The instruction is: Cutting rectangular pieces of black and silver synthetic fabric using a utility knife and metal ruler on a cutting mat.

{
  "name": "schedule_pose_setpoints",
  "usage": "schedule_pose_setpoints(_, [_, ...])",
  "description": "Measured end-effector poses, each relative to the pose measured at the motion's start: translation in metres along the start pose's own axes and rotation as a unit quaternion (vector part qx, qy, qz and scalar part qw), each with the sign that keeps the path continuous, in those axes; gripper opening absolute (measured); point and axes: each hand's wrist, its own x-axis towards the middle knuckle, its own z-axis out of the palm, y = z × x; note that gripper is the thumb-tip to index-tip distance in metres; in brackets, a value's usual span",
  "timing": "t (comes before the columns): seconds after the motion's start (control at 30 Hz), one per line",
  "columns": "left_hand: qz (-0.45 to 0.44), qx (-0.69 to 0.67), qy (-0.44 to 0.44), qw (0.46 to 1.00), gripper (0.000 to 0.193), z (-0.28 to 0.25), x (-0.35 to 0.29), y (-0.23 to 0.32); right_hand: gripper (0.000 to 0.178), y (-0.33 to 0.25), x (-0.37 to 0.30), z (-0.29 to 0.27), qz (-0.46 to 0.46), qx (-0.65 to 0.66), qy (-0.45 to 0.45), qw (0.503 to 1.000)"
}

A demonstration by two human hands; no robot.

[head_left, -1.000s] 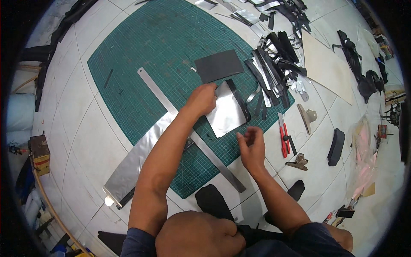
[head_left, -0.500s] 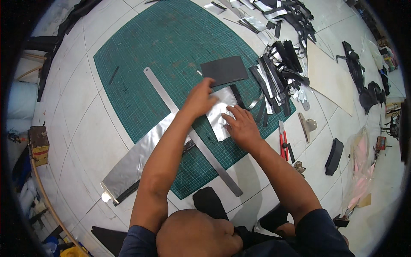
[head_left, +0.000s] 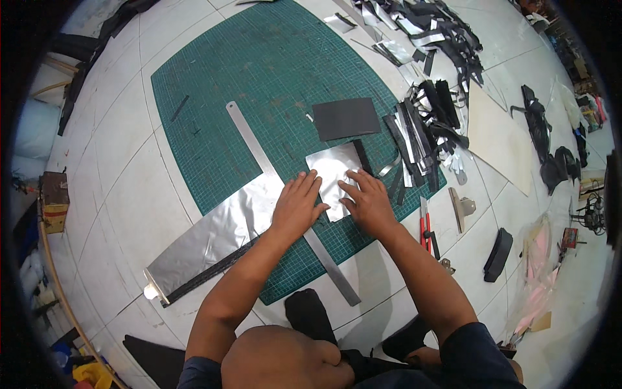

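My left hand [head_left: 299, 202] lies flat with fingers stretched out, across the metal ruler [head_left: 249, 139] and the end of a long silver sheet [head_left: 207, 227]. Its fingertips reach the left edge of a small silver piece [head_left: 334, 162] with a black strip along one side. Spread over that piece's right part is my right hand [head_left: 370, 202], its fingers apart and slightly bent, resting on the surface. A dark grey rectangle [head_left: 346, 118] lies just beyond the piece. All of these rest on a green cutting mat [head_left: 214, 65]; the long sheet extends off its left edge.
A heap of black and silver offcut strips [head_left: 421, 136] covers the mat's right edge. Right of the mat are a red utility knife [head_left: 425, 227], a bulldog clip [head_left: 461, 207] and a black block [head_left: 498, 255]. Another clip [head_left: 152, 290] grips the long sheet's outer end.
My left hand has come down from the small piece's far left corner and now lies flat over the ruler. My right hand stays on the small piece. The view has shifted slightly.
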Motion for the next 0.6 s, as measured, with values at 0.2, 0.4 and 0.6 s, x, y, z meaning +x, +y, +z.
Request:
schedule_pose_setpoints(0.2, [0.004, -0.013, 0.003, 1.000, 0.067, -0.002, -0.001, 0.000, 0.041, -0.002, 0.001, -0.003, 0.004, 0.003, 0.000, 1.000])
schedule_pose_setpoints(0.4, [-0.012, -0.027, -0.022, 0.999, 0.069, -0.006, 0.002, 0.001, 0.043, 0.000, 0.004, -0.008, 0.012, 0.005, -0.021, 1.000])
schedule_pose_setpoints(0.6, [-0.033, -0.035, -0.039, 0.998, 0.070, -0.008, 0.003, 0.004, 0.033, 0.022, 0.052, -0.050, 0.022, 0.062, 0.068, 0.996])
